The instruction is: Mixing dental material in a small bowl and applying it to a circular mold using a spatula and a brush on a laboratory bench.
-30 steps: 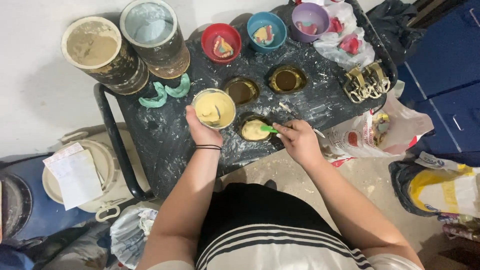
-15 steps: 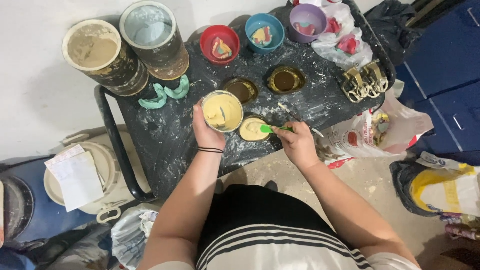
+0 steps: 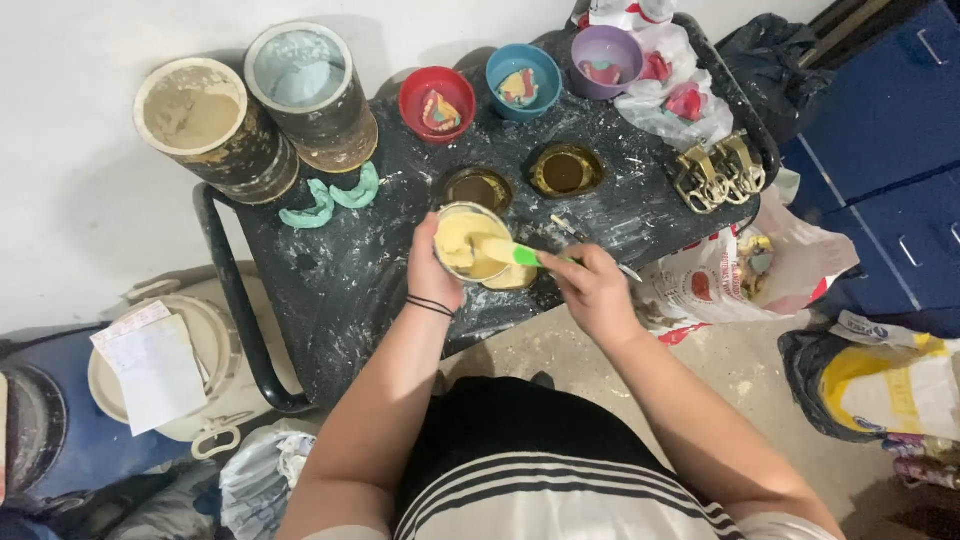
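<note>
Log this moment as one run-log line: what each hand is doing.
left hand: holds mixing bowl of yellow paste | right hand: holds green spatula, blade in bowl | surface: dark table

Black work table (image 3: pixel 340 290), spattered with white flecks and smears. Small round mixing cup (image 3: pixel 470 243) filled with pale yellow paste; thin spatula with bright green handle (image 3: pixel 527 256), blade coated the same yellow. Two brass-coloured round moulds (image 3: pixel 521 178), dark inside. Three small plastic bowls: red bowl (image 3: pixel 437 103), blue bowl (image 3: pixel 524 81), purple bowl (image 3: pixel 606 61), each with pink and cream pieces inside. Two mint-green curved trays (image 3: pixel 330 199). Tall round tin of tan powder (image 3: pixel 195 118); tall round tin of pale grey-blue powder (image 3: pixel 300 72). Black band at left wrist (image 3: pixel 431 303). Black top with white stripes (image 3: pixel 540 480). Cream lidded bucket (image 3: pixel 160 365).
</note>
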